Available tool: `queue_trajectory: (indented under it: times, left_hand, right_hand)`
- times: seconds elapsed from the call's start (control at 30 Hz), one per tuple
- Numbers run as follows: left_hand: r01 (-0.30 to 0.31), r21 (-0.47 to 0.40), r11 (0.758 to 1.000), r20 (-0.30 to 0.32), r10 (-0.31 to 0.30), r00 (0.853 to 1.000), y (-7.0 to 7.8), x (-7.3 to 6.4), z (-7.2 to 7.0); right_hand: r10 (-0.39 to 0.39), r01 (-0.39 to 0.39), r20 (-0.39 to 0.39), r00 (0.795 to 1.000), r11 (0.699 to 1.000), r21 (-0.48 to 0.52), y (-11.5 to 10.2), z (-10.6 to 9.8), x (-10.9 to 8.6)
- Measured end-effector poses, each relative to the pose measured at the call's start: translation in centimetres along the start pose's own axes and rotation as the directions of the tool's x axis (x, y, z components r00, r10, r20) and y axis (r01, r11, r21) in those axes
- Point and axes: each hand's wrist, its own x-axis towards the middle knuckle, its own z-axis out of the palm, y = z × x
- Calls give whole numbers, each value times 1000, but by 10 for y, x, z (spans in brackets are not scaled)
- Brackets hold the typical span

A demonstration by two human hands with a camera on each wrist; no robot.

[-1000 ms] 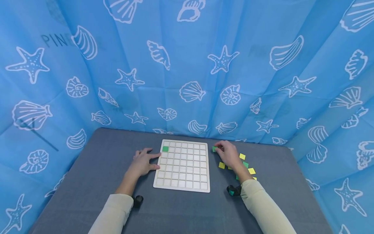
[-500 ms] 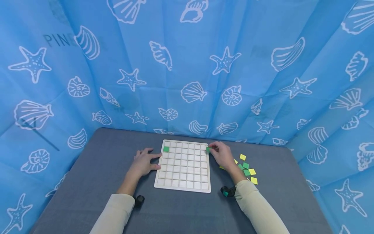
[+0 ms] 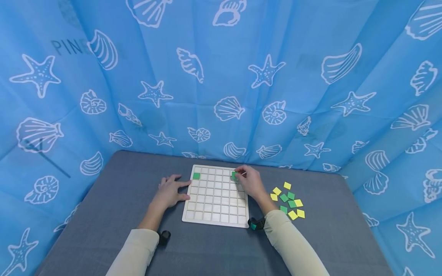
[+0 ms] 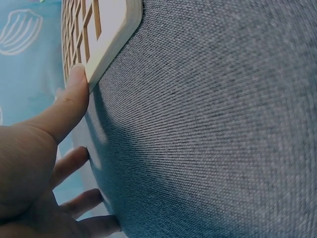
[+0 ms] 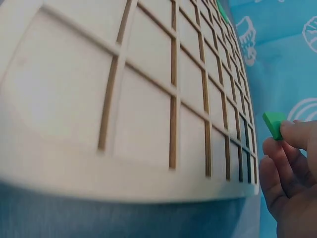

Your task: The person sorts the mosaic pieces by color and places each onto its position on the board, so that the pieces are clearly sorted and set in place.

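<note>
A pale wooden board point(image 3: 215, 223) with a grid of square cells lies on the grey table. One green tile point(image 3: 196, 176) sits in a cell near its far left corner. My left hand point(image 3: 168, 191) has its fingers spread, with the thumb point(image 4: 75, 79) against the board's edge. Between thumb and fingers, my right hand point(image 3: 252, 184) pinches a green square tile point(image 5: 273, 125). In the head view this tile overlaps the board's far right cells; the right wrist view has it raised above the grid.
Right of the board lie loose green tiles point(image 3: 292, 204) and yellow tiles point(image 3: 287, 185), several of each. A blue curtain point(image 3: 207, 84) with white shell prints hangs behind the grey table point(image 3: 214, 249) and along both sides.
My right hand has carried the green tile leftward, from beside the board to over its far right cells. More loose tiles are uncovered. The left hand keeps its place at the board's edge.
</note>
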Motion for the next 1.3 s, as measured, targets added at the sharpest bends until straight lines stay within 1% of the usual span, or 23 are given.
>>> queue_trajectory:
  times: [0.2,0.37,0.47,0.57,0.63,0.83,1.07,1.3]
  left_hand:
    - [1,-5,1000,7,-1,1000,1,-1,-1]
    - [11,-1,1000,8,-11,1000,2,0,-1]
    - [16,1,1000,9,-16,1000,3,0,-2]
    - [19,2,1000,6,-19,1000,3,0,-2]
    - [20,3,1000,5,-20,1000,3,0,-2]
    - [21,3,1000,2,-21,1000,3,0,-1]
    - [17,10,1000,3,-17,1000,2,0,0]
    - [15,13,1000,5,-16,1000,1,1,0]
  right_hand:
    - [9,-10,21,1000,999,43,-8,9,4]
    - [9,-10,17,1000,998,56,-16,18,8]
    - [16,-18,31,999,998,65,-22,24,11]
    - [3,-7,47,999,997,71,-27,30,15]
    - [-5,1,56,998,998,69,-30,34,16]
    - [10,-14,75,997,998,58,-36,45,18]
    - [-16,15,72,997,1000,20,-41,57,21]
    - [-10,10,88,996,1000,-1,-50,66,23]
